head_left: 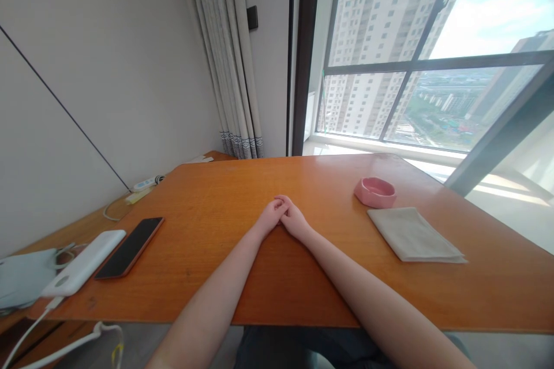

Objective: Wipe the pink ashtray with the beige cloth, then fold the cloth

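Closest to the person's side of the table [208, 196], at left, a white cable [42, 318] is plugged into a white power bank [86, 262]; a dark-screened phone [130, 248] lies flat just beside it. At right, a folded pale cloth [411, 236] lies between the person and the pink container [375, 201]. The left hand [269, 217] and right hand [295, 221] rest clasped together mid-table, fingers overlapping; I can't tell whether anything is between them. The container stands to their right, just behind the cloth, hollow side up; I can't make out its bottom. Farther off, a power strip [145, 184] sits by the wall, then a grey curtain [229, 69] hangs, and a high-rise [367, 22] stands outside.
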Tool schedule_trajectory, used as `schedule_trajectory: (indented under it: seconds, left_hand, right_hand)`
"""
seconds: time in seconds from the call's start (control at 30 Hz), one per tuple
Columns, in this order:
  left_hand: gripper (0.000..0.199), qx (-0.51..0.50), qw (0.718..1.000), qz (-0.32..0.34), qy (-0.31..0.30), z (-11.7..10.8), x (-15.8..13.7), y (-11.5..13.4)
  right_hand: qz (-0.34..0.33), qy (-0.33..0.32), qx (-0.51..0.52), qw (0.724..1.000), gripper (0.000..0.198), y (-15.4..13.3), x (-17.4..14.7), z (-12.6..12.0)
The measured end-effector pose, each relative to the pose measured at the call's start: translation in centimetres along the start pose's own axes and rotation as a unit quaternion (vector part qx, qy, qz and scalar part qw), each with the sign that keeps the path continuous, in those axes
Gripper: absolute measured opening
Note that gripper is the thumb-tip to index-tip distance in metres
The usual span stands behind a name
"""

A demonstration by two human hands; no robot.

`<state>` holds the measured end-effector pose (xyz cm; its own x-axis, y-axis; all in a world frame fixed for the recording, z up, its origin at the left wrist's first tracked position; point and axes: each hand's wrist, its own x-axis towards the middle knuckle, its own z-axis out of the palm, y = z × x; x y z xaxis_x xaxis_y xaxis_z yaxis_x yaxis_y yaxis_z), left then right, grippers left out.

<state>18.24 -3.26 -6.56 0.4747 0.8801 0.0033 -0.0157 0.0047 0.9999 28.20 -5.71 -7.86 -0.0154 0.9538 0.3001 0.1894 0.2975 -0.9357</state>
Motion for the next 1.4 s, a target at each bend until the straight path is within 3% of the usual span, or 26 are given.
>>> schedule_trajectory:
  seconds: [0.17,0.3,0.43,0.63,0.73,0.8,0.87,0.93,1.03,1.13,1.2,1.27,1.4]
  left_hand:
    - [0.041,0.009,1.000,0.009,-0.003,-0.1,-0.2,0.3]
    - [0.039,0.050,0.997,0.052,-0.029,-1.0,-0.1,0.7]
    - [0.032,0.039,0.997,0.068,-0.016,-1.9,0.2,0.6]
    - [0.026,0.035,0.998,0.050,0.002,-2.4,0.8,-0.2]
    - [0.025,0.046,0.998,0.037,0.005,-2.4,1.0,-0.3]
    - [0.024,0.069,0.997,0.032,0.006,-2.3,1.0,-0.4]
    - [0.021,0.114,0.992,0.045,0.005,-2.0,1.0,-0.6]
    - [0.018,0.169,0.983,0.071,0.000,-1.7,0.9,-0.9]
    - [0.017,0.224,0.969,0.100,-0.006,-1.3,0.8,-1.5]
    - [0.016,0.249,0.963,0.106,-0.009,-1.2,0.8,-1.7]
    - [0.016,0.260,0.960,0.105,-0.008,-1.2,0.7,-1.6]
    - [0.016,0.267,0.957,0.108,-0.006,-1.1,0.5,-1.3]
    - [0.015,0.301,0.936,0.183,-0.004,-0.5,-0.3,-0.4]
  right_hand:
    - [-0.007,-0.009,0.009,1.000,0.041,0.1,0.0,-0.1]
    - [0.047,-0.035,0.079,0.995,0.036,0.4,0.5,-0.5]
    - [0.125,-0.018,0.187,0.974,0.021,0.3,1.0,-1.3]
    - [0.140,-0.025,0.173,0.975,0.018,0.3,0.9,-1.3]
    - [0.122,-0.007,0.080,0.989,0.016,0.0,1.0,-2.4]
    - [0.060,0.056,-0.073,0.994,0.019,-0.5,1.0,-4.8]
    - [-0.011,0.148,-0.261,0.954,0.025,-1.2,0.7,-8.4]
    - [-0.010,0.218,-0.404,0.888,0.032,-1.7,0.1,-12.7]
    - [0.099,0.257,-0.520,0.809,0.040,-1.4,-1.5,-19.2]
    - [0.198,0.188,-0.549,0.790,0.043,0.1,-2.9,-23.8]
    - [0.185,0.150,-0.562,0.792,0.036,1.3,-3.5,-25.3]
    - [0.142,0.155,-0.564,0.798,0.029,2.2,-3.6,-25.5]
    - [0.048,0.197,-0.546,0.813,0.022,1.9,-3.1,-22.8]
